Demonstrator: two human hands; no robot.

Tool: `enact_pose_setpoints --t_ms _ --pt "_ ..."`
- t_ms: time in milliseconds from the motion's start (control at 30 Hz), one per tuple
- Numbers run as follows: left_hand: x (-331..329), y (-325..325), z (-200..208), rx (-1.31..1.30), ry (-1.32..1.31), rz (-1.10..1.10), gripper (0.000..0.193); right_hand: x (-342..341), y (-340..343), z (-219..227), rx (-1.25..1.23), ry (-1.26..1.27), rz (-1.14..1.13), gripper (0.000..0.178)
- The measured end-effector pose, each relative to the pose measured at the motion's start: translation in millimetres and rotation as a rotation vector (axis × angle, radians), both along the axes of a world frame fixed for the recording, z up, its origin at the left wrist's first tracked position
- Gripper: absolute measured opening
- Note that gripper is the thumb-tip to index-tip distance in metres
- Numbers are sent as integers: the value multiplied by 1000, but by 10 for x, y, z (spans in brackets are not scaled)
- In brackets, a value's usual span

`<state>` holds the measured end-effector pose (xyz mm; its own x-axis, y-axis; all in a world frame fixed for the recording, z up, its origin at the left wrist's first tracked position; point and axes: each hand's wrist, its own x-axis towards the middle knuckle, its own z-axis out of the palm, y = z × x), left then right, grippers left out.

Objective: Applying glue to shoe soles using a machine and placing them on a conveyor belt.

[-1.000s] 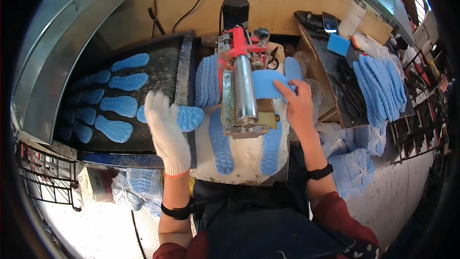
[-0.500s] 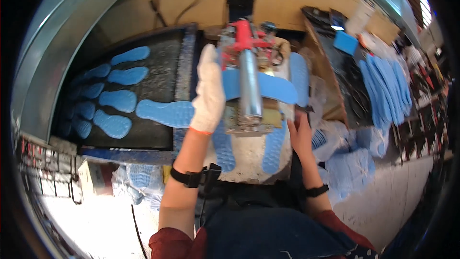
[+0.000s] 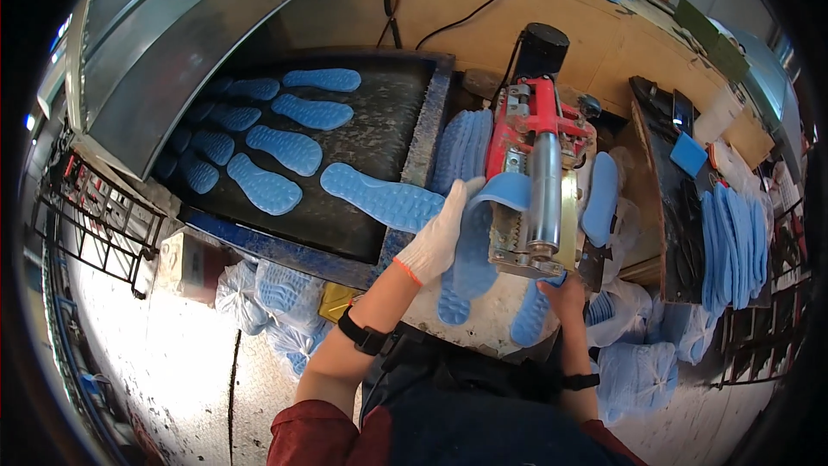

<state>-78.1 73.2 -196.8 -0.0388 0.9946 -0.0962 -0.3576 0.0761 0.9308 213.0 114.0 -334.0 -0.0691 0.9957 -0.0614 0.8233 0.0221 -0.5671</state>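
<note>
A blue insole [image 3: 474, 246] curves over the left side of a red machine with a steel roller [image 3: 543, 194] and hangs down, slightly blurred. My left hand [image 3: 438, 237], in a white knit glove, is at that insole's left edge with its fingers stretched out. Below the roller's near end, my bare right hand [image 3: 565, 298] is closed on the edge of a blue insole [image 3: 554, 279], mostly hidden by the machine and fingers. Two more insoles lie on the pale worktop [image 3: 487, 319] under the machine. Another insole [image 3: 601, 198] stands at the machine's right.
To the left, several bumpy blue insoles [image 3: 285, 148] lie on a black conveyor belt [image 3: 362, 134] with a blue frame. A stack of insoles [image 3: 461, 151] sits behind my left hand. At right, a dark side shelf [image 3: 660, 173] holds more insoles. Bagged insoles [image 3: 636, 375] lie below.
The insole at the roller has gone from lying across the machine to drooping on its left side. My right hand now grips blue material under the roller. The whole view has shifted.
</note>
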Motion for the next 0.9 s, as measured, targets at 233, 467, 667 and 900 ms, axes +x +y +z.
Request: enact_pose_setpoints --t_ms 233,467,667,900 --pt "15 -562 350 -403 -567 139 55 76 -2 -70 0 -80 10 60" --pt "-400 -47 467 -203 -609 775 62 186 55 -147 -55 -17 44 59" --pt "-1390 702 -270 -523 514 950 64 51 7 -192 10 56 103 61" --pt "-1071 481 185 -334 75 945 73 93 -11 -94 25 63 67 61"
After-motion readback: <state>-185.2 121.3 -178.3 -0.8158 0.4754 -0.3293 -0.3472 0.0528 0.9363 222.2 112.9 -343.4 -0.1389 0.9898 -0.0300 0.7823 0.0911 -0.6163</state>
